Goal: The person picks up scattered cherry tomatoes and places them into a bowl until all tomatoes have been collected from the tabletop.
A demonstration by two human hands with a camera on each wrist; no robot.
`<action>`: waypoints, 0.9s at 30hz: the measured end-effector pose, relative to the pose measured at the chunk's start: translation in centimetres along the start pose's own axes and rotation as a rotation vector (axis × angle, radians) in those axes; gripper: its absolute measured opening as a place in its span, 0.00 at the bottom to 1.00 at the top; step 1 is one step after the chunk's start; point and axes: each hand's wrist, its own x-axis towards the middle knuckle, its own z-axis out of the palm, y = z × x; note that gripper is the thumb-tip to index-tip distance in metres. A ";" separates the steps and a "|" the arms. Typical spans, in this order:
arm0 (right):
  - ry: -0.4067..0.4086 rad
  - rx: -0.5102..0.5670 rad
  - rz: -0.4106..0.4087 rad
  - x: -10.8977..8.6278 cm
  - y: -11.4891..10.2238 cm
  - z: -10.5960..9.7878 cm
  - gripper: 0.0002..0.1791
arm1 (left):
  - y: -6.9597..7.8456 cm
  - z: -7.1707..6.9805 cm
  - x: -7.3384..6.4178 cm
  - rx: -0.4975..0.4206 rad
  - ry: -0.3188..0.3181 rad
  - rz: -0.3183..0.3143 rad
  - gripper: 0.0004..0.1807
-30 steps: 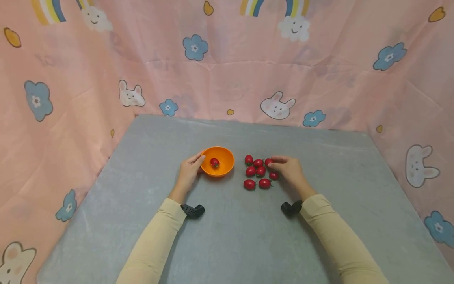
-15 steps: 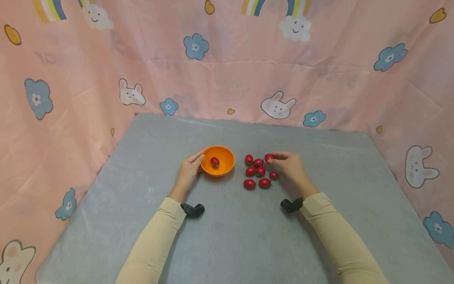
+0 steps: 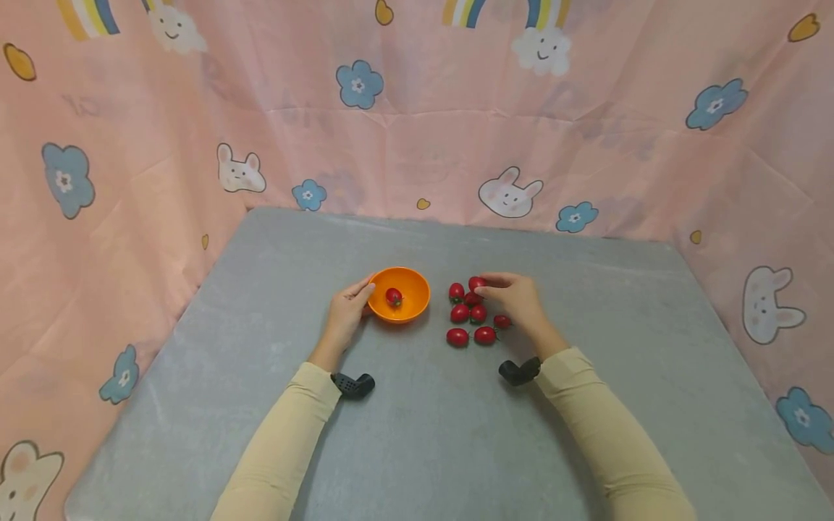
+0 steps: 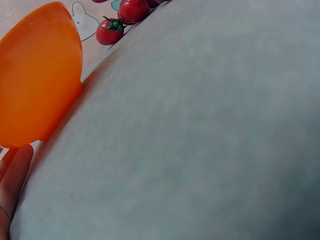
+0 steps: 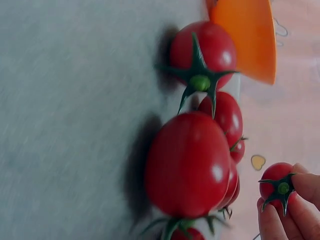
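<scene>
An orange bowl stands on the grey table with one cherry tomato inside it. My left hand holds the bowl at its left side, thumb at the rim; in the left wrist view its fingers lie under the bowl's wall. Between thumb and fingers, my right hand pinches a cherry tomato with a green star-shaped stem. That tomato is raised over the back of a group of several red cherry tomatoes, which lie right of the bowl.
The grey table reaches back to a pink curtain printed with rabbits, flowers and rainbows, which also hangs at both sides. A black wrist camera sits on the left wrist, and another black camera on the right.
My right hand has lifted the back-right tomato off the table and carried it left, over the other tomatoes toward the bowl. My left hand and the bowl have stayed in place.
</scene>
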 end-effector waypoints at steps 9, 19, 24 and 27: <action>-0.014 0.016 0.017 0.1 -1.2 0.9 0.25 | 0.0 0.1 0.1 -0.005 -0.003 -0.001 0.23; -0.031 0.021 0.028 0.4 -2.3 2.0 0.26 | 0.0 -0.1 -0.2 0.024 0.008 0.037 0.25; -0.037 0.038 -0.021 0.4 -2.9 2.5 0.25 | 0.0 -0.1 -0.1 0.033 0.000 0.004 0.23; -0.043 0.039 -0.035 0.4 -3.3 2.8 0.25 | 0.0 -0.1 0.1 0.039 -0.002 -0.006 0.23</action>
